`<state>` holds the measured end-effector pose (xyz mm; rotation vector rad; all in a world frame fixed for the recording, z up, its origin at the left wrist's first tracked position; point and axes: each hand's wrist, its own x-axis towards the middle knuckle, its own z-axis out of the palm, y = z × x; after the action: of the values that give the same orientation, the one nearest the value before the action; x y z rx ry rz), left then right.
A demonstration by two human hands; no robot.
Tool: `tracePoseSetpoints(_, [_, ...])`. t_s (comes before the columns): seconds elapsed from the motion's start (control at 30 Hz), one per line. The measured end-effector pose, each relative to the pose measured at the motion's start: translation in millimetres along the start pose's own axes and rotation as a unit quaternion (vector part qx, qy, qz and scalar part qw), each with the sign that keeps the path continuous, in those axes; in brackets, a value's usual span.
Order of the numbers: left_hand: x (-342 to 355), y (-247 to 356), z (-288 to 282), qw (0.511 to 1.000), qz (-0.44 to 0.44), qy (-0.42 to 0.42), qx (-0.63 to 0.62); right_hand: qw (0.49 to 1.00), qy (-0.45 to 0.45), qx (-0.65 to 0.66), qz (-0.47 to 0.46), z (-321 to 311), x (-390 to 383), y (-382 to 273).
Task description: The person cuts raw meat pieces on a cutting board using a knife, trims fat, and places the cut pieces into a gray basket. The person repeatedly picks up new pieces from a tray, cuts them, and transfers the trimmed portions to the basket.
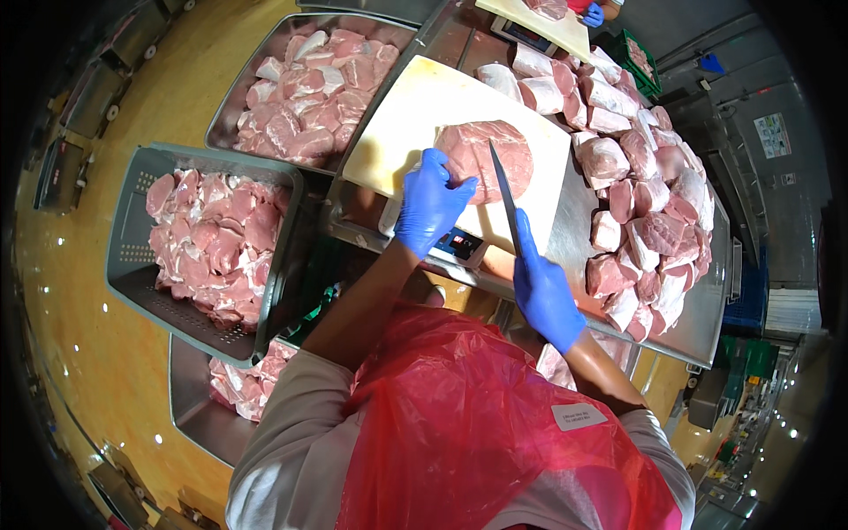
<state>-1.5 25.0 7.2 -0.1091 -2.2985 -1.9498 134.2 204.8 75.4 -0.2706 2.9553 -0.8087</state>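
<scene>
A broad, round slab of raw meat lies on the white cutting board. My left hand, in a blue glove, is at the near left edge of the slab, its fingers bent in against the meat. My right hand, gloved in blue too, is wrapped round the handle of a long, narrow knife. The blade points away from me and passes over the right part of the slab; whether it touches the meat I cannot tell. Below the board sits a scale with a lit display.
Right of the board, large meat chunks are heaped on the steel table. On the left stand a steel tub and a grey perforated crate, both with cut meat. Across the table a co-worker's gloved hand shows beside another cutting board.
</scene>
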Motion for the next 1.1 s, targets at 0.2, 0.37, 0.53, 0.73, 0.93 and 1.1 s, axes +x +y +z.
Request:
tracePoseSetpoints(0.2, [9.2, -43.7, -9.2, 0.98, -0.081, -0.051, -0.172, 1.0, 0.005, -0.025, -0.003, 31.8, 66.2, -5.6])
tracePoseSetpoints(0.37, [6.6, -48.4, -7.8, 0.982, -0.053, -0.046, -0.174, 0.998, -0.022, -0.06, 0.009, 49.8, 100.5, -19.1])
tracePoseSetpoints(0.53, [19.6, -57.3, -30.3, 0.996, -0.048, 0.013, -0.075, 0.988, -0.089, -0.122, 0.02, 56.1, 17.3, 5.5])
tracePoseSetpoints(0.73, [44.5, -62.2, -63.1, 0.995, 0.074, 0.003, 0.067, 0.967, -0.206, -0.137, 0.065, -7.5, -45.6, -8.4])
tracePoseSetpoints(0.93, [34.7, -44.9, -22.5, 0.98, -0.018, -0.171, 0.098, 0.999, -0.02, -0.041, 0.007, 12.8, 31.5, -42.5])
tracePoseSetpoints(1.1, [-9.5, -35.3, -29.9, 0.985, 0.064, -0.144, 0.064, 0.999, 0.013, -0.027, 0.043, 38.5, 100.5, -38.9])
